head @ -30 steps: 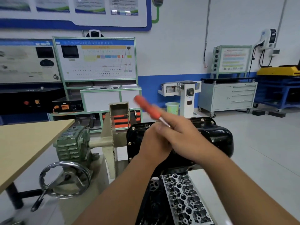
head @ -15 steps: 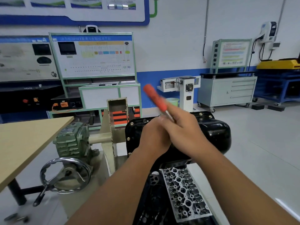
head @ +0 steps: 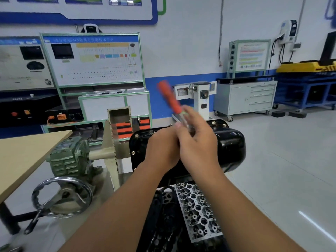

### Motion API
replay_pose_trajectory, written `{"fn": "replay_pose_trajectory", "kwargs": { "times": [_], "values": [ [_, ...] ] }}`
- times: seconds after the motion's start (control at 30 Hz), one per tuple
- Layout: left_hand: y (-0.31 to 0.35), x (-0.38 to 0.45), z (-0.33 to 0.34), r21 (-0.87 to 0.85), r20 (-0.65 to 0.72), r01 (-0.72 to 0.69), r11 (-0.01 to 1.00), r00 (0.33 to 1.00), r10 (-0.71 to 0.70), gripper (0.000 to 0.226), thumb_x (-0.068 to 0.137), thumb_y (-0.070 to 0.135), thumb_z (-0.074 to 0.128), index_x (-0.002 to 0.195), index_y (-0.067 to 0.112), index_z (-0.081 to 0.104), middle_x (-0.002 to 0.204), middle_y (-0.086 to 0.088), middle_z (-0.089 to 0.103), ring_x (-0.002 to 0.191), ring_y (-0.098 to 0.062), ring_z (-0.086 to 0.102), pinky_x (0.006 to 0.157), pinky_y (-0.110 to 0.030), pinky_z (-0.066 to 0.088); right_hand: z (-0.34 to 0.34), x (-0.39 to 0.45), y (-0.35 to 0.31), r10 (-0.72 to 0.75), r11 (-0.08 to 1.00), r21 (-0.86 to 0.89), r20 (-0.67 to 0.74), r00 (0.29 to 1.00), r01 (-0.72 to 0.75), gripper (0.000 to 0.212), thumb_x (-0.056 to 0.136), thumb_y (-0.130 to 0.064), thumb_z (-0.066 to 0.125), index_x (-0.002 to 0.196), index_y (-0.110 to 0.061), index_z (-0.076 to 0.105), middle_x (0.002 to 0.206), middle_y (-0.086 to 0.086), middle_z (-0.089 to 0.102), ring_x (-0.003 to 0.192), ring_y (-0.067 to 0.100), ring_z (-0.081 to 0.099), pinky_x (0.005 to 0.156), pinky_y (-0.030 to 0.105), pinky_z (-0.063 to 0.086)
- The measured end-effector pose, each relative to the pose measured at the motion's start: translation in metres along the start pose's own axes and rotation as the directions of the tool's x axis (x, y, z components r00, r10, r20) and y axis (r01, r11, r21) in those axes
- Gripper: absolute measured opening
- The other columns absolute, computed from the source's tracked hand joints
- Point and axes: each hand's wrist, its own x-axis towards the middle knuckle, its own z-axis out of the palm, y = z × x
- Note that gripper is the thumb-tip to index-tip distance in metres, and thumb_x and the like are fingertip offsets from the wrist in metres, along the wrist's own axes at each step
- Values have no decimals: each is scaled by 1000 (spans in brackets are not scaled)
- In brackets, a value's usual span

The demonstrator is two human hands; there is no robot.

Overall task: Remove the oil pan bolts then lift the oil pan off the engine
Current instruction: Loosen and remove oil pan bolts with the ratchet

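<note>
Cylinder head (head: 198, 206) sitting nearest me, pan (head: 231, 148) bolted on beyond my hands. Right hand (head: 198, 142) gripping the driver (head: 170, 98), tip hidden. Left hand (head: 161, 148) curled against it; can't tell if it's holding anything. Risk I'm seeing: tip camming off a bolt (head: 133, 153), rounding it, if I'm tilting.

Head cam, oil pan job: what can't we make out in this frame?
- Tool tip: the red-handled tool is motion-blurred, and its working end is hidden behind the right hand.
- Left hand: its fingers are covered by the right hand, so its grip is unclear.
- Oil pan: its middle is hidden by both hands, so not all bolts can be counted.
- Engine: its lower part is cut off by the bottom edge.
</note>
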Motion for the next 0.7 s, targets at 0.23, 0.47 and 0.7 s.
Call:
{"fn": "replay_pose_trajectory", "kwargs": {
  "times": [0.23,0.47,0.7],
  "values": [
    [6,-3,-9,21,21,-38,999,999,37,22,93,37,40,74,28,37,63,13,48,67,-22,56,56,-31,35,8,-2,-4,-2,990,-141,26,1000,6,33,103,-21,53,134,-33,60,109,-14,69,107,3,63,90,30,51],
    [0,-1,-2,55,50,-28,998,998,25,11,90,36,42,92,33,52,74,7,61,70,-22,56,55,-30,36,11,-3,-4,290,944,198,-105,951,-266,63,89,-18,79,142,-39,54,142,-13,55,130,7,54,115,36,43],
    [4,2,-7,8,55,48,999,997,-48,10,95,37,53,93,31,45,69,12,48,72,-20,53,53,-32,30,24,12,-13,541,796,492,-317,779,-353,20,99,-32,64,117,-27,56,104,-6,68,91,11,69,75,30,51]
  ]
}}
